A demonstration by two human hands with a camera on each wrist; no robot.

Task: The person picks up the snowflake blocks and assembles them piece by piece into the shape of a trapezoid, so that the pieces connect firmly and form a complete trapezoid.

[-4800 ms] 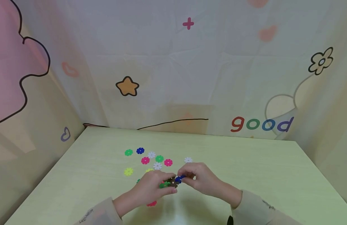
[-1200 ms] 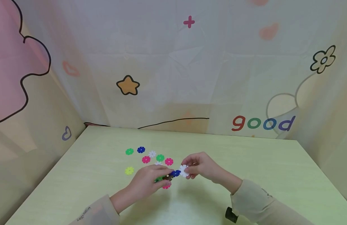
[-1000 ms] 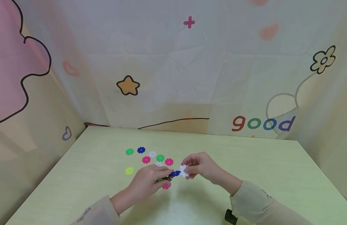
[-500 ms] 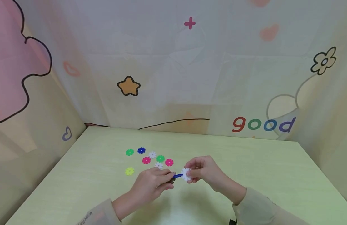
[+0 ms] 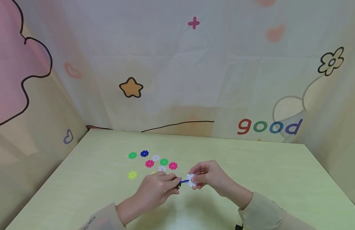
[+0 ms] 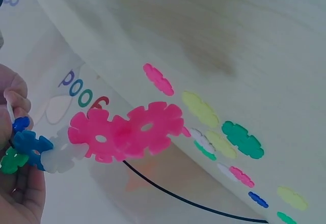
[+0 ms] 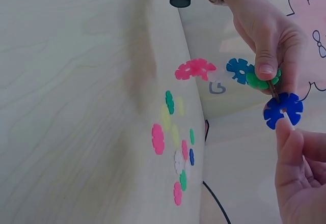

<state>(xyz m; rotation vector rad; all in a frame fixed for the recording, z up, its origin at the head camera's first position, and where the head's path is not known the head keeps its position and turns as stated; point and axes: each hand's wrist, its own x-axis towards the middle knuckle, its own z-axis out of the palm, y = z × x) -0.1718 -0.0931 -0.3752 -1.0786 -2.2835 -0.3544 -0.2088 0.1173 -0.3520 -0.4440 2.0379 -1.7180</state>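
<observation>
My left hand [image 5: 157,190] holds a chain of interlocking snowflake discs by its green disc [image 7: 259,80], with the thumb pressed on top. Two pink discs [image 6: 127,132], a whitish disc [image 6: 63,151] and a teal-blue disc [image 6: 33,147] stretch out from the grip on one side. On the other side a brown disc [image 7: 274,89], seen nearly edge-on, joins a dark blue disc [image 7: 275,113]. Between thumb and fingers my right hand [image 5: 213,177] pinches a white disc [image 5: 190,180]. Its edge meets the dark blue disc's edge; whether the slots are fully engaged I cannot tell.
Loose discs lie on the pale table [image 5: 252,172] behind and left of the hands, among them a yellow disc [image 5: 132,175], a pink disc [image 5: 173,165] and a blue disc [image 5: 144,153]. A printed cloth [image 5: 165,64] encloses the back and sides.
Earlier the right hand was at the dark blue disc while the white one lay on the table. It then took the white disc to the chain's end. Lately the blue disc has turned edge-on.
</observation>
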